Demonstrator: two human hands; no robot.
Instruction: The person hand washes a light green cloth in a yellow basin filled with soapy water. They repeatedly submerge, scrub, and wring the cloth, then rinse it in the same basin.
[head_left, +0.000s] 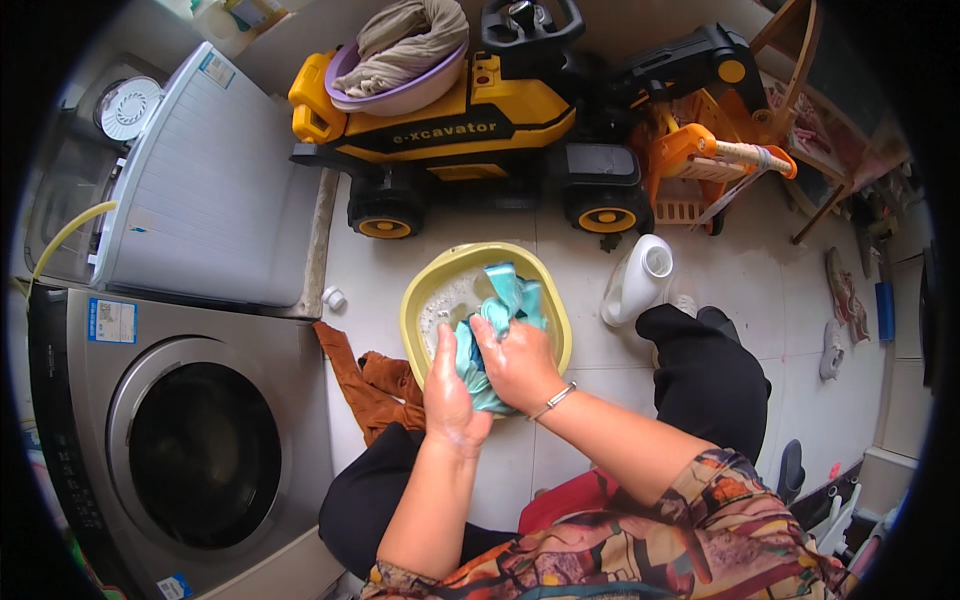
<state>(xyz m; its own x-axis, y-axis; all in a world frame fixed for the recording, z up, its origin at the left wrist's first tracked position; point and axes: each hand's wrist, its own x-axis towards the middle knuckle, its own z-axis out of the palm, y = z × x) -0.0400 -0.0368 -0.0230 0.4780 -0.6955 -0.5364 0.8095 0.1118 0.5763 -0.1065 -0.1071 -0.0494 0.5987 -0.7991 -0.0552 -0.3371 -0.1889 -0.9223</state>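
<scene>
A wet turquoise cloth garment (472, 362) is bunched between my two hands over a yellow plastic basin (415, 300). My right hand (526, 365) grips the cloth from the right, its thumb pressed on the folds; a silver bangle circles that wrist. On the other side my left hand (450, 397) supports the cloth with palm turned inward and thumb raised. Wet suds show on the skin. Part of the cloth hangs toward the far side of the basin, above sudsy water (451, 292).
Right of the basin stands a white plastic bottle (637, 281) without its cap. A white cap (334, 298) lies left. Brown clothing (367, 390) rests on the tiles beside a front-loading washing machine (202, 450). A toy excavator (465, 135) carrying a purple-rimmed basin (405, 96) blocks the far side.
</scene>
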